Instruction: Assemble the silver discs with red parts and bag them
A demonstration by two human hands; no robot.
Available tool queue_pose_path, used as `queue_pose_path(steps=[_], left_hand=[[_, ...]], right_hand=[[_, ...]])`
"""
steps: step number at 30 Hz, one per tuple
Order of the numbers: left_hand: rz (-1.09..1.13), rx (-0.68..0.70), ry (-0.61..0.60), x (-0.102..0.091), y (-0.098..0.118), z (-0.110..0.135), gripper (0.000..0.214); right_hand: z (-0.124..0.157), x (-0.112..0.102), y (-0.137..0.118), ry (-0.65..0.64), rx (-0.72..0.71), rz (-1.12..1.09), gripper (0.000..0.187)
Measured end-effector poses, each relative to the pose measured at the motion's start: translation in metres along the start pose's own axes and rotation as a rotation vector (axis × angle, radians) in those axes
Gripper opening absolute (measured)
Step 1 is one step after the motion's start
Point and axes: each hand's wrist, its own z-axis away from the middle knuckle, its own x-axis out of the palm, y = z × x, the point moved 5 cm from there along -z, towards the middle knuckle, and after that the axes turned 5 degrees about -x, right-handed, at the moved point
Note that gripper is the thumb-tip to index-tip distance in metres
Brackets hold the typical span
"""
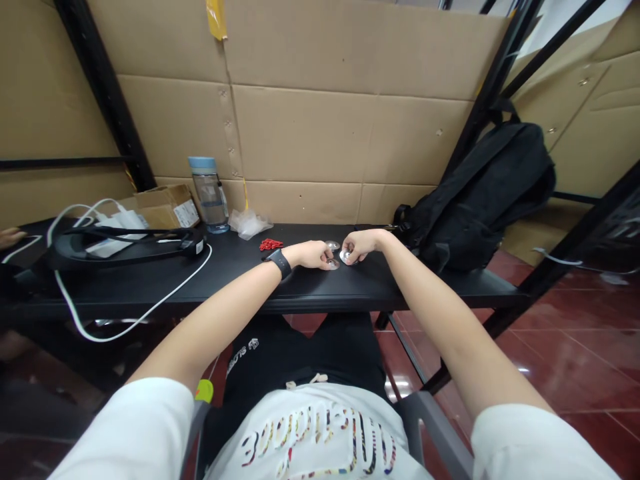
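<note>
While one shiny disc (343, 256) sat pinched in the right hand (362, 245) and two clear discs (333, 265) lay by the half-curled left hand (314, 254), whose grip I couldn't tell, the handling seemed midway, red pieces (271, 245) untouched on the black counter (345, 288) before a cardboard wall (300, 133).

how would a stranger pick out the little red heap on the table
Start at the black table against the cardboard wall and find the blue-lidded bottle. Right of it, past the crumpled clear bag, the red heap lies just beyond the dark watch, left of the left hand. Its bright red sets it apart from the colourless bag and black table.
</note>
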Motion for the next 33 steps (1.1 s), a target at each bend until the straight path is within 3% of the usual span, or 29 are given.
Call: queue_pose_path(steps=[4, 10, 12, 16, 21, 24, 29, 33], left_hand=[[0.109, -0.024, -0.092, -0.003, -0.001, -0.012, 0.034], [0.299, -0.053, -0.011, -0.011, -0.015, -0.008, 0.053], [0.371, -0.069, 0.076, -0.017, -0.024, -0.006, 0.05], [0.514, -0.137, 0.411, -0.034, -0.045, -0.007, 0.047], [0.495, -0.18, 0.59, -0.043, -0.053, -0.019, 0.042], [0.495, -0.158, 0.681, -0.05, -0.052, -0.024, 0.04], [0.432, -0.104, 0.581, -0.046, -0.05, -0.028, 0.038], [0.399, -0.151, 0.591, -0.039, -0.053, -0.028, 0.038]], right_hand=[[0.006, -0.002, 0.005, 0.067, -0.101, 0.025, 0.053], [0.013, -0.011, 0.014, 0.122, -0.167, -0.049, 0.062], [0.014, -0.014, 0.016, 0.153, -0.2, -0.138, 0.06], [0.004, -0.018, 0.017, 0.243, -0.23, -0.352, 0.056], [-0.022, -0.021, 0.008, 0.38, -0.223, -0.544, 0.044], [-0.035, -0.02, 0.001, 0.384, -0.21, -0.412, 0.034], [-0.043, -0.012, -0.006, 0.273, -0.299, 0.012, 0.039], [-0.039, -0.012, -0.008, 0.347, -0.389, 0.24, 0.031]])
